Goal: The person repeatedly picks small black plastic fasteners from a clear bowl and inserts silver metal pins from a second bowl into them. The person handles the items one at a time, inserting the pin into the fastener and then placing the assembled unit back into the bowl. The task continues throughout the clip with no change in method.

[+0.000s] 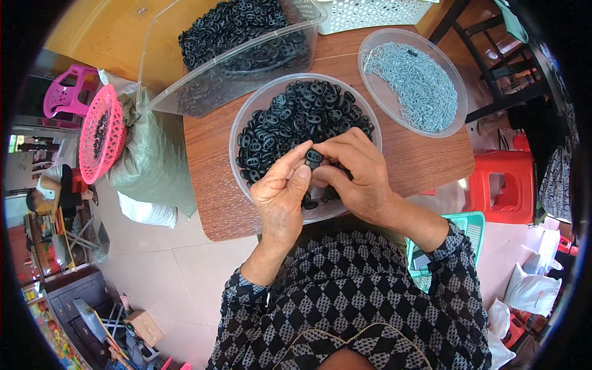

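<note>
Black piece (pixel 314 155) between both hands (screw bowl (pixel 453 80) beyond).

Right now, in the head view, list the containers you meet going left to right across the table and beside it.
Pink basket → clear rectangular tub of black parts → round bowl of black parts → round bowl of silver screws → red stool.
</note>
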Tool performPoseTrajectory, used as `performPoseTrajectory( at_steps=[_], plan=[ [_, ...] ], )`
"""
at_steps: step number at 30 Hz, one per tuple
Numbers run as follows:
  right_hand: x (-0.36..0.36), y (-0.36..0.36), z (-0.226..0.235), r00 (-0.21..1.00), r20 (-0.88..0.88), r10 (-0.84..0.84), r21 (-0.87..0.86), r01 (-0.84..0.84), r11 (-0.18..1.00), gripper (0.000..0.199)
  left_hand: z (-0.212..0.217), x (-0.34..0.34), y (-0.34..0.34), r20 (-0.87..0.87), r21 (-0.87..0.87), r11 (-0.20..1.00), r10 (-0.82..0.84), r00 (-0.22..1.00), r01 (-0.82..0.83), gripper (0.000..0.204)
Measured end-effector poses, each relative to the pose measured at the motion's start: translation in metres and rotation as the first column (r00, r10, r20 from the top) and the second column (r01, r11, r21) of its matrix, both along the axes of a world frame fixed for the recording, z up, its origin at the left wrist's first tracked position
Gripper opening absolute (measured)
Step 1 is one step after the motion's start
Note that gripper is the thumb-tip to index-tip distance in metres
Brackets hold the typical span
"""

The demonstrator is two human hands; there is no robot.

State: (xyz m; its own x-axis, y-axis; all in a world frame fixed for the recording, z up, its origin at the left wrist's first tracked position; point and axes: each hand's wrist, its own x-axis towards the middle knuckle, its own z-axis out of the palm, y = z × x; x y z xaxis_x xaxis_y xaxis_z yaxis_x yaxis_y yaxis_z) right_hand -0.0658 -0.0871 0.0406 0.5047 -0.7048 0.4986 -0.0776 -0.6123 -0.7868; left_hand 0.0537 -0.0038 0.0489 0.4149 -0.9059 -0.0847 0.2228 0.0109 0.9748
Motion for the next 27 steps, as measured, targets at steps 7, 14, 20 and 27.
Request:
performPoseTrajectory(
  at_steps=[7,14,20,27],
  plan=[
    [0.003,0.004,0.002,1.000,0.027,0.013,0.065,-0.015,0.998,0.030,0.005,-0.004,-0.002,-0.003,-0.033,0.997,0.072,0.997,-0.072,0.028],
    [0.002,0.005,0.000,1.000,0.014,0.020,0.113,-0.022,0.993,0.032,0.007,0.005,-0.001,0.113,-0.008,1.000,-0.007,0.994,0.008,0.029],
    [0.003,0.006,0.002,0.999,0.025,0.034,0.113,-0.037,0.993,0.033,0.012,0.008,-0.003,0.056,0.004,0.997,-0.072,0.996,0.072,0.030],
    [0.006,0.007,0.004,0.999,0.029,0.024,0.092,-0.027,0.995,0.032,0.001,0.007,0.001,0.082,-0.042,0.999,0.006,0.997,-0.003,0.030]
  ],
)
